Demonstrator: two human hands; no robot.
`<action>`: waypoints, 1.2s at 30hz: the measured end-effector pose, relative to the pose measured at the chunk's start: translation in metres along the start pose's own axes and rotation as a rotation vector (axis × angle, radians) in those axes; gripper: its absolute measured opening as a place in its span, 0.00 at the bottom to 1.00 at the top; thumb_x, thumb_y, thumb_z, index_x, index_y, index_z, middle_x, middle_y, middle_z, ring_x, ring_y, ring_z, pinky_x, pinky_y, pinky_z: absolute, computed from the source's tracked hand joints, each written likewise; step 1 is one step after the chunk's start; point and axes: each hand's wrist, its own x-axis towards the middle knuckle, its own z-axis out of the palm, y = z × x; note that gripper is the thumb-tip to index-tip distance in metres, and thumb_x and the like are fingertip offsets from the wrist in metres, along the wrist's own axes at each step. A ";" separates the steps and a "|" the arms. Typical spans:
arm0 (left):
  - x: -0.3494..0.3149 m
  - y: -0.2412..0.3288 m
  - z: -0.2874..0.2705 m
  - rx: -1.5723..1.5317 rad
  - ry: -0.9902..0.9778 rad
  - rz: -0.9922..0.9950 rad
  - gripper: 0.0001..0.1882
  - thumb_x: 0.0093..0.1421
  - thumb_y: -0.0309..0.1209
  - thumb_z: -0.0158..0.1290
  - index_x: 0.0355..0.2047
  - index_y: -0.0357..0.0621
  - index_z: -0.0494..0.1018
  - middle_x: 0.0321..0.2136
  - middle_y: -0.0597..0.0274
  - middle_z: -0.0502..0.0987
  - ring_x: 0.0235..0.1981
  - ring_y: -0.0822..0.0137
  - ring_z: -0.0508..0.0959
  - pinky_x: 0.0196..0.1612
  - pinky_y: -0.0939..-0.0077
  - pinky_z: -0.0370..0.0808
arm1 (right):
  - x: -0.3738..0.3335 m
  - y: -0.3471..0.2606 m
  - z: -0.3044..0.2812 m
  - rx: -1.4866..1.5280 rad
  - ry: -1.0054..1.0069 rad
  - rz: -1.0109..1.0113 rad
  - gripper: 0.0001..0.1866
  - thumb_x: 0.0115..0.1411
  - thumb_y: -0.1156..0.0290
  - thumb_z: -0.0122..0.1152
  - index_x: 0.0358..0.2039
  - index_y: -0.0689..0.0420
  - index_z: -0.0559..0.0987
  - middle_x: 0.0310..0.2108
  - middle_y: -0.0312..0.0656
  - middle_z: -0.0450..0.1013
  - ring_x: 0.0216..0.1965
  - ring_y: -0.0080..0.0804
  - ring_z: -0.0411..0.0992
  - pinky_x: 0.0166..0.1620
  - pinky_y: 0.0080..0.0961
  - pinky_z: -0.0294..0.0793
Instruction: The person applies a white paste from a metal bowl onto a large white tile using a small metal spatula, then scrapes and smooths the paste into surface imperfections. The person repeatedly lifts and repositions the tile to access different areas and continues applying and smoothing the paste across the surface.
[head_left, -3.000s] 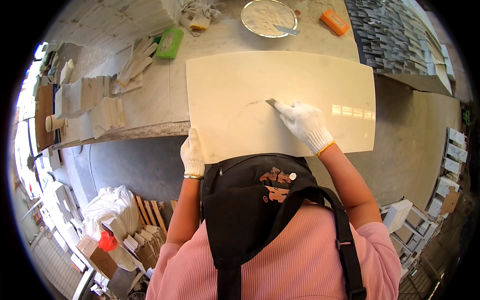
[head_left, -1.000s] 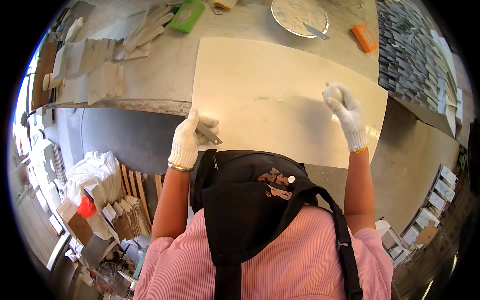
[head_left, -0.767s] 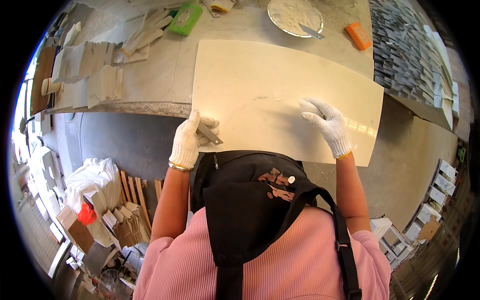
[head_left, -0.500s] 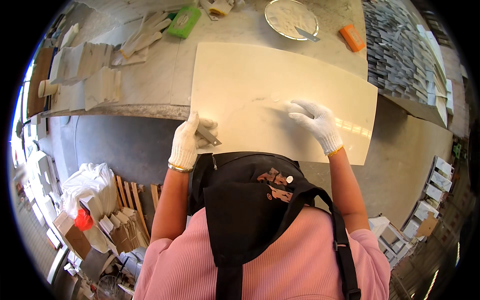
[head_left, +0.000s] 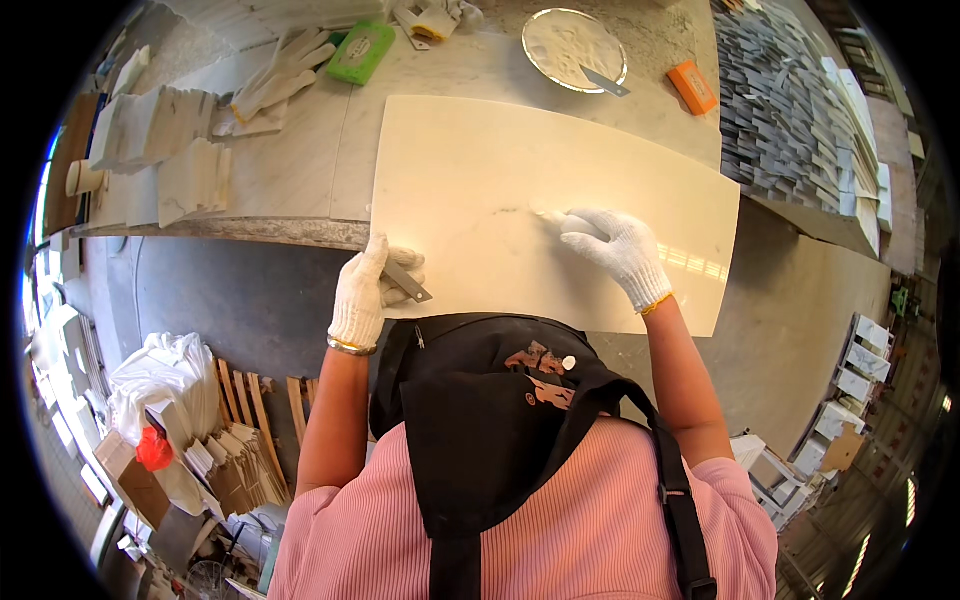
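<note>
A large glossy cream-white stone slab (head_left: 470,150) lies across the workbench, its near edge jutting over the front toward my apron. At the slab's near left corner is my left hand (head_left: 362,292), in a white knit glove, with a small flat metal scraper (head_left: 408,284) held in its curled fingers. My gloved right hand (head_left: 618,250) is over the middle of the slab, thumb and fingers drawn together. A small pale bit shows at its fingertips, too small to name. Just left of them a faint dark mark (head_left: 507,211) runs on the slab's surface.
Behind the slab stand a bowl of whitish powder or paste (head_left: 570,45) with a metal blade (head_left: 606,82), an orange box (head_left: 692,88) and a green box (head_left: 361,52). Spare gloves (head_left: 285,75) and stone pieces (head_left: 150,130) lie left. Grey strips (head_left: 790,110) are stacked right.
My right fingertips have come closer together and moved slightly left on the slab, toward the dark mark. My left hand keeps its hold on the scraper. The whole view has shifted a little.
</note>
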 end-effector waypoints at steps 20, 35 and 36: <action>0.001 -0.002 0.000 0.006 0.001 0.009 0.33 0.69 0.55 0.45 0.37 0.31 0.78 0.34 0.48 0.81 0.31 0.61 0.83 0.34 0.70 0.81 | 0.001 -0.009 -0.004 -0.060 0.002 -0.009 0.25 0.55 0.47 0.63 0.47 0.49 0.84 0.40 0.45 0.81 0.42 0.43 0.78 0.47 0.34 0.76; 0.001 -0.002 0.001 0.004 0.013 -0.001 0.33 0.69 0.56 0.45 0.36 0.30 0.78 0.33 0.48 0.81 0.31 0.61 0.83 0.34 0.70 0.82 | 0.003 -0.008 -0.002 -0.037 0.013 -0.025 0.25 0.55 0.47 0.64 0.47 0.49 0.84 0.39 0.47 0.81 0.42 0.43 0.78 0.46 0.34 0.76; 0.001 -0.001 0.002 0.010 0.015 0.001 0.33 0.69 0.56 0.45 0.36 0.30 0.78 0.33 0.48 0.81 0.31 0.61 0.83 0.34 0.69 0.82 | 0.003 -0.008 -0.002 -0.037 0.014 -0.027 0.24 0.55 0.47 0.64 0.47 0.49 0.84 0.40 0.46 0.81 0.42 0.43 0.78 0.46 0.34 0.76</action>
